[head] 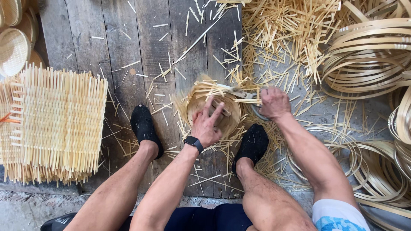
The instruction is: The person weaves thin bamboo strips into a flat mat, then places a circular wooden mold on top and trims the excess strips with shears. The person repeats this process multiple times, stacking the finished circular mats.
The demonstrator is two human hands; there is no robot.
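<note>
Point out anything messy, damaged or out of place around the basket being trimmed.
Cut bamboo slivers litter the wooden planks and the ground around both feet. The left hand presses inside the small woven basket, whose rim still bristles with uneven strip ends; the right hand grips a cutting tool. Nothing looks broken.

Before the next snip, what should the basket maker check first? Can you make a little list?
1. Left hand pressing the round woven basket flat: ok.
2. Right hand gripping the shears: ok.
3. Blades on the sticking-out strips: cannot tell, strips hide them.
4. Left-hand fingers away from the blades: cannot tell.
5. Feet in black shoes beside the basket, clear of the shears: ok.
</note>
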